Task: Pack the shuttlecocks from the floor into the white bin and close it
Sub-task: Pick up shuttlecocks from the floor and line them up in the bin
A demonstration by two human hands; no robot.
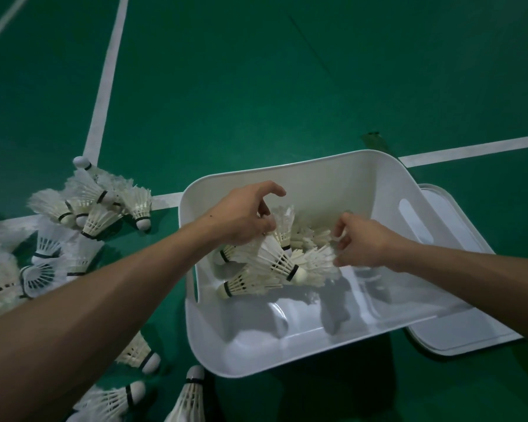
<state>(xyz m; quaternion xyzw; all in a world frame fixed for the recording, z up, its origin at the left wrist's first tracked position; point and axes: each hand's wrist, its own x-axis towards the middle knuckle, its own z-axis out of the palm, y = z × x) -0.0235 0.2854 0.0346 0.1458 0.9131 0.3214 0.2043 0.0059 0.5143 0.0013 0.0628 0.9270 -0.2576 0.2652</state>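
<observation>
Both hands (241, 220) (363, 242) grip shuttlecocks (275, 260) over one white bin (317, 330); one lid (457, 333) beside.

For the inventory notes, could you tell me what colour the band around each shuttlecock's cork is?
Black, clearest in the head view on the shuttlecock inside the bin.

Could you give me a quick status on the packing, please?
Both hands, left and right, over white bin with shuttlecocks. More on floor. Lid off.
</observation>
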